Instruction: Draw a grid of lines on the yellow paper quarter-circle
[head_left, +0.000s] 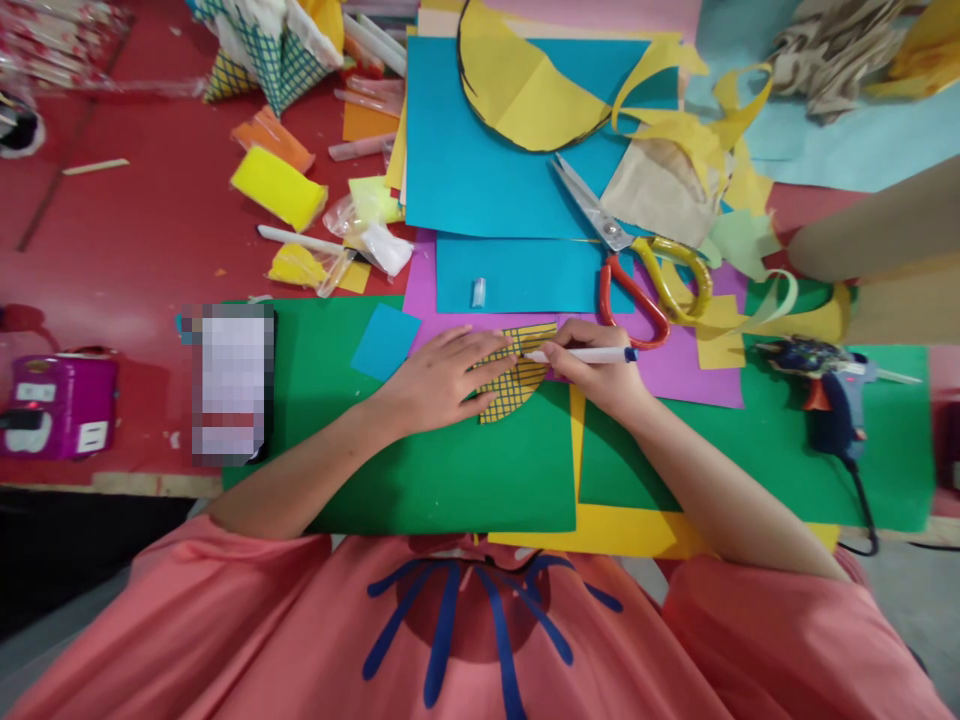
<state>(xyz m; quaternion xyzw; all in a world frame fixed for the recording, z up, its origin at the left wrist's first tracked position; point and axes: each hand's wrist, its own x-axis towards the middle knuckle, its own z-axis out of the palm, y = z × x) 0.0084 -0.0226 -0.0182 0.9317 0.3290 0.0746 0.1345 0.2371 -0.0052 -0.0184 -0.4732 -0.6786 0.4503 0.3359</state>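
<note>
A rounded yellow paper piece (516,385) with a dark grid drawn over it lies on the green sheet (450,480). My left hand (439,380) rests flat across its left side, fingers spread. In my right hand (600,375) is a marker (600,355) with a white barrel and a blue end, its tip at the gridded paper. The fingers pinch the marker close to its tip. Beyond the hands, a small clear-white cap (478,292) sits on a blue sheet. Scissors (619,235) with one red and one yellow handle lie partly open just past my right hand.
A glue gun (836,410) with a cord lies at the right, near a brown cylinder (870,230). At the left are a phone (232,385) and a purple box (64,405). Farther back are a cut yellow paper shape (525,85), curled scraps and a yellow clay packet (277,188).
</note>
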